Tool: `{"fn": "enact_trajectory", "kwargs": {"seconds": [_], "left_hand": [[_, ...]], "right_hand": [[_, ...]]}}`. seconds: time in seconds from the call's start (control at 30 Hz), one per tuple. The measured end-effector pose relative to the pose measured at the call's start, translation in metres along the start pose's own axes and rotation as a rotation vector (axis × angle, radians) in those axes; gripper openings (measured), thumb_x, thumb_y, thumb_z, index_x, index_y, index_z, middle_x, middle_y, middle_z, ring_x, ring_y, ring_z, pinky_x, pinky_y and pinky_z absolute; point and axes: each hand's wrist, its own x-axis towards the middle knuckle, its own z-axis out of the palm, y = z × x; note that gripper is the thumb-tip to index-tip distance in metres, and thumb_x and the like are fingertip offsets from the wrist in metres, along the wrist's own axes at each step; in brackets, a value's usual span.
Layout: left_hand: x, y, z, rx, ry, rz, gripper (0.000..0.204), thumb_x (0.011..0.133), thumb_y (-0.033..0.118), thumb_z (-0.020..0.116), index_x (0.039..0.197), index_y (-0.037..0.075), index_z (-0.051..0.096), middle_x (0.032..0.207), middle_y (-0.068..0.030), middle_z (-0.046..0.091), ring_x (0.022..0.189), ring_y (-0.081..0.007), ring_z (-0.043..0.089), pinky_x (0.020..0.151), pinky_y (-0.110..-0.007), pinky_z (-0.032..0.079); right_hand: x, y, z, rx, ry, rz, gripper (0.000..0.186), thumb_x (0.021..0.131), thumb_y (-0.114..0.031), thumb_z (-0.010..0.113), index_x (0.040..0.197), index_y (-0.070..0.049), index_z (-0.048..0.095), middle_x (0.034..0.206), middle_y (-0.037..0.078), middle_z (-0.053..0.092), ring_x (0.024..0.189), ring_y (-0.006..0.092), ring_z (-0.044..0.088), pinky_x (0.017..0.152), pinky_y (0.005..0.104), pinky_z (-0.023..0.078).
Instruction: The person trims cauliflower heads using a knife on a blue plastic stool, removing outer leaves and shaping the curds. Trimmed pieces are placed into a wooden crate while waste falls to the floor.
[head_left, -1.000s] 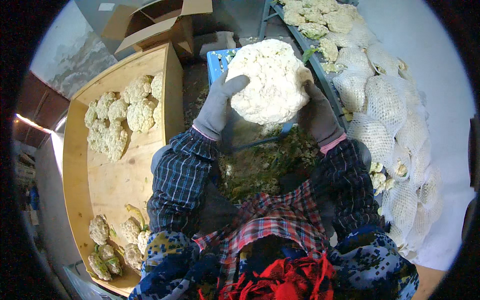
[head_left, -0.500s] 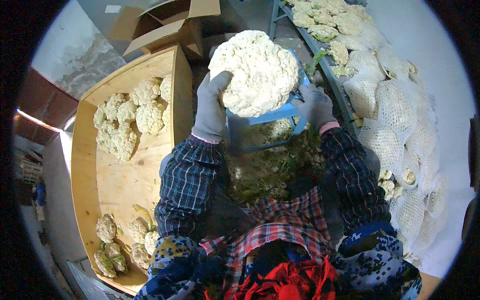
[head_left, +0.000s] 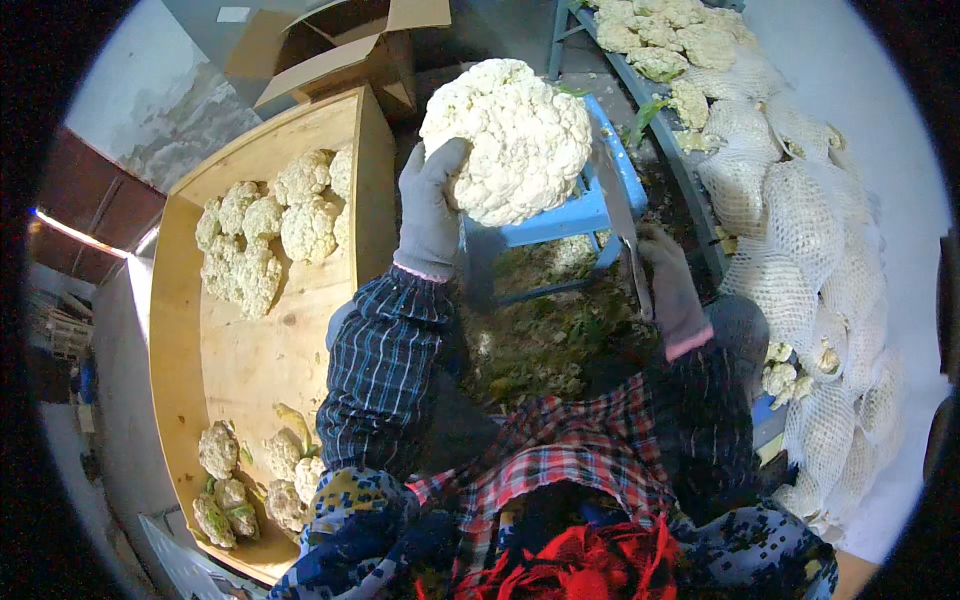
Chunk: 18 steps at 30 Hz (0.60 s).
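A large white cauliflower head (head_left: 510, 140) is gripped at its left side by my gloved left hand (head_left: 432, 205), thumb laid over the curds. It is held over a blue stool (head_left: 620, 165). To the right of it, my gloved right hand (head_left: 668, 278) is closed around a knife (head_left: 619, 205), whose long blade points up and away beside the stool. Blade and cauliflower appear apart. Part of the right hand's grip is blurred.
At left stands a wooden bin (head_left: 240, 365) with cauliflower heads at its far and near ends. Beyond it is an open cardboard box (head_left: 330, 65). Net-covered cauliflowers (head_left: 800, 220) pile up along the right, beside a metal frame (head_left: 650, 140). Leafy trimmings (head_left: 540, 350) cover the floor.
My right hand has drawn back from the cauliflower, down and to the right, and the knife blade now shows. My left hand still holds the cauliflower in nearly the same place.
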Motion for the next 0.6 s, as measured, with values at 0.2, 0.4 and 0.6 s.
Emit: {"fn": "enact_trajectory", "kwargs": {"seconds": [0.2, 0.4, 0.6], "left_hand": [[-0.001, -0.01, -0.005, 0.028, 0.02, -0.02, 0.045, 0.098, 0.023, 0.06, 0.132, -0.006, 0.056, 0.129, -0.0137, 0.065, 0.116, -0.0215, 0.066, 0.101, -0.035, 0.052], [-0.006, -0.011, -0.001, 0.095, 0.011, 0.062, 0.045, 0.095, 0.02, 0.065, 0.13, -0.005, 0.055, 0.124, -0.0138, 0.066, 0.111, -0.022, 0.067, 0.096, -0.035, 0.055], [-0.008, -0.007, 0.004, 0.015, 0.113, -0.035, 0.047, 0.091, 0.016, 0.071, 0.129, -0.005, 0.054, 0.121, -0.0142, 0.066, 0.108, -0.0215, 0.067, 0.094, -0.035, 0.055]], "right_hand": [[-0.04, 0.021, 0.009, 0.023, 0.054, 0.135, 0.021, 0.101, -0.019, 0.056, 0.113, -0.006, 0.067, 0.078, -0.002, 0.061, 0.064, 0.0083, 0.055, 0.057, 0.0245, 0.044], [-0.067, -0.02, 0.034, 0.066, 0.112, -0.072, 0.031, 0.106, -0.023, 0.056, 0.131, -0.005, 0.059, 0.088, 0.001, 0.064, 0.064, 0.0086, 0.057, 0.057, 0.0253, 0.046], [-0.09, -0.033, 0.073, -0.24, -0.07, -0.337, 0.044, 0.1, -0.006, 0.057, 0.143, -0.007, 0.052, 0.085, 0.01, 0.066, 0.06, 0.0142, 0.058, 0.059, 0.0293, 0.048]]}}
